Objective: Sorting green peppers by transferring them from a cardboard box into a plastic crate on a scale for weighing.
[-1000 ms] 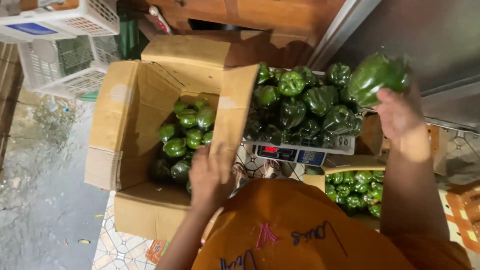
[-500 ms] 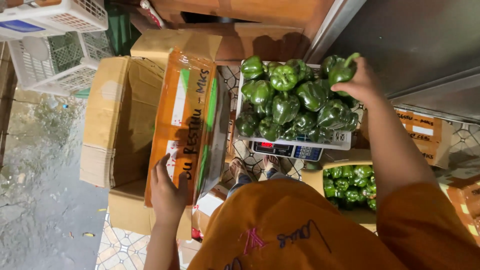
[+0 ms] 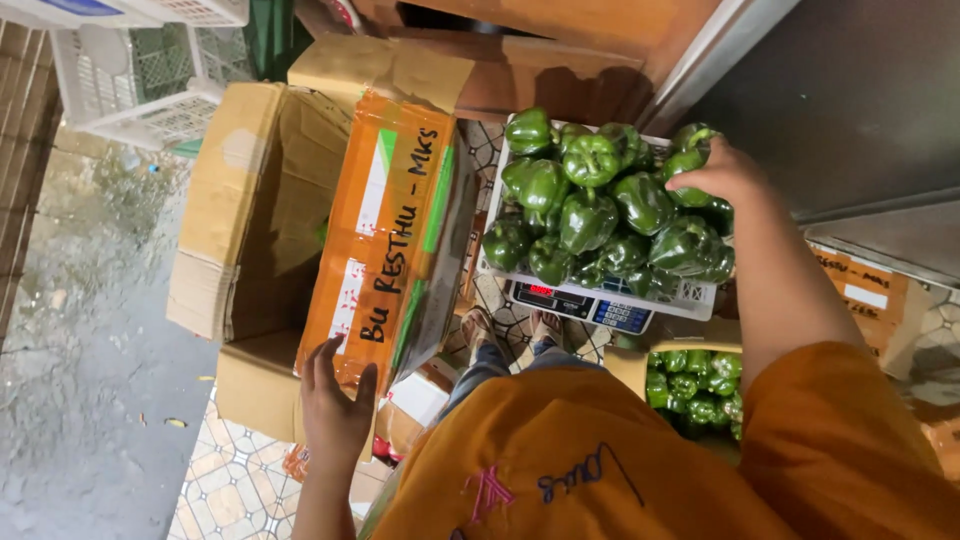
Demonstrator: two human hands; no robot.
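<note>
Since the frame half a second earlier, two changes are visible. First, the right hand (image 3: 728,172) has come down from holding one pepper up at the far corner of the heap and now rests on the green bell peppers (image 3: 600,215), fingers spread loosely over the top ones; whether it still grips one cannot be told. Second, the orange flap (image 3: 392,240) has folded a little farther over the box opening. The change suggests that the pepper carried across has reached the heap, and that the box is being closed off.

Nearest the camera:
- An orange garment fills the lower frame.
- The left hand (image 3: 335,410) lies flat against the near end of the orange flap, fingers open and pressed to the card, holding nothing.
- A second box of small green peppers (image 3: 695,385) sits low on the right, beside the right forearm.

Middle distance:
- The cardboard box (image 3: 250,230) stands on the floor. Its inside is largely hidden by the flap, and no peppers show in it.
- The white tray (image 3: 690,295) rests on a digital scale (image 3: 580,302), whose display panel faces the person. Peppers are piled high in the tray.

Farther off:
- White plastic crates (image 3: 140,70) stand at upper left, well apart from the hands.
- A grey metal surface (image 3: 850,100) runs along the upper right.
</note>
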